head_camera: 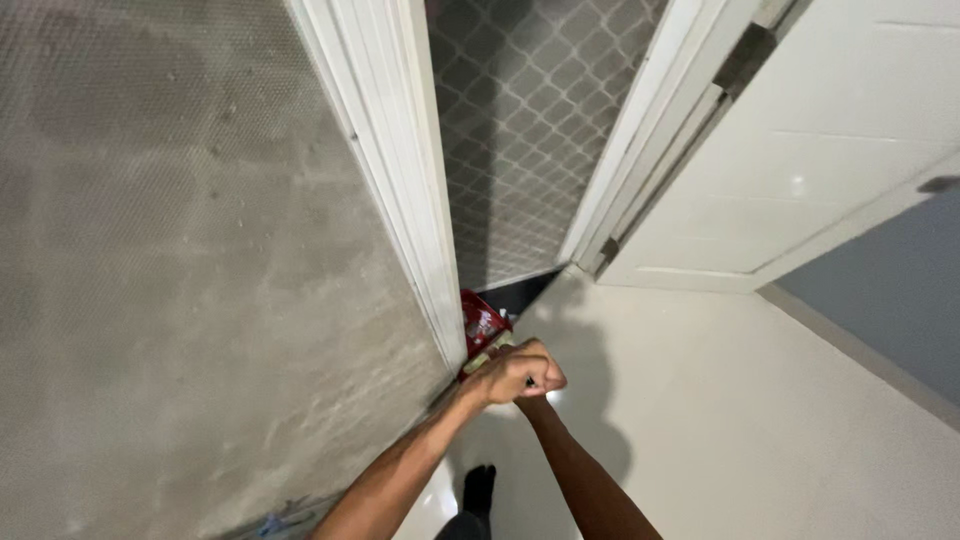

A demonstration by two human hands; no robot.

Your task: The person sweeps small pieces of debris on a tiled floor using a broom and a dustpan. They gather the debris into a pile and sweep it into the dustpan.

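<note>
My left hand (516,374) is closed in a fist at the foot of a white door frame (420,200), gripping the lower end of a red glossy packet (483,323) that rests against the frame. My right hand (537,402) comes up from below and meets the left one. It is almost wholly hidden under the left fist, so its grip does not show. Both forearms reach forward from the bottom of the view.
A rough grey concrete wall (180,300) fills the left. Beyond the doorway lies grey diamond-patterned tiling (520,120). A white door (800,150) stands open on the right. The floor (720,400) is glossy cream tile. My foot in a black sock (480,487) is below the hands.
</note>
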